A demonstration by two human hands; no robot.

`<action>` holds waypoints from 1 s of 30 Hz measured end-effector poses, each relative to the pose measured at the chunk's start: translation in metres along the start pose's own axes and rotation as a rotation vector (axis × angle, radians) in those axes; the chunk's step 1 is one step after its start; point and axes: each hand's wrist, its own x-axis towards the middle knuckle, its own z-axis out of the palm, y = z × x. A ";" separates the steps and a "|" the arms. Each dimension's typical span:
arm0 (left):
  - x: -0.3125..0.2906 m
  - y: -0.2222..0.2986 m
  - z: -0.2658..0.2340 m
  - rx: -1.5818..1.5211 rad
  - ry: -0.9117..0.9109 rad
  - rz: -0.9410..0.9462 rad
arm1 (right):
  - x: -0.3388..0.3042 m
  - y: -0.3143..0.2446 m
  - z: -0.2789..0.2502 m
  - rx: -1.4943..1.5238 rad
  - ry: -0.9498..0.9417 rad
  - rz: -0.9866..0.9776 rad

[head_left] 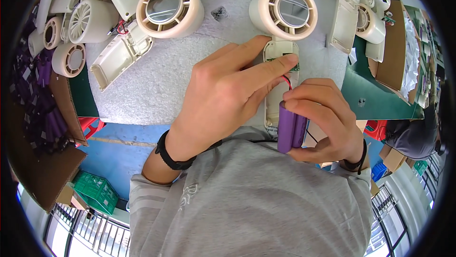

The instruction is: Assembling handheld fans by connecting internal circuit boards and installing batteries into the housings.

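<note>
An open cream handheld-fan housing (272,104) lies in front of me, its round grille head (283,11) at the far end. At the top of its handle, a small green circuit board (294,66) shows partly under a finger. My left hand (227,80) is closed around the upper handle, its index fingertip on the board; the thumb tip is mostly hidden. My right hand (328,120) grips a purple battery pack (286,131) of two cylindrical cells, over the handle's near end. Red and black wires (287,81) run from the pack toward the board and my left fingers.
A second fan (170,9) with an open handle shell (118,55) sits left on the grey foam mat (137,98). More housings (344,19) lie at right. A carton (66,98) of purple battery packs stands left, another carton (387,48) right. A person (413,133) is at far right.
</note>
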 end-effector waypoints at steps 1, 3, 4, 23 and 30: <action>0.000 0.000 0.000 0.000 0.003 -0.005 | 0.000 0.001 0.002 -0.024 0.021 -0.019; 0.000 0.000 -0.001 0.002 0.001 0.007 | 0.000 0.003 0.004 -0.049 0.021 -0.019; 0.000 0.000 -0.001 0.003 -0.001 0.012 | 0.000 0.004 0.005 -0.077 0.025 -0.019; 0.002 -0.004 -0.004 -0.026 -0.041 0.045 | -0.014 -0.001 0.014 -0.374 0.102 -0.028; 0.003 -0.004 -0.007 -0.027 -0.070 0.026 | -0.009 -0.008 0.009 -0.373 0.042 0.030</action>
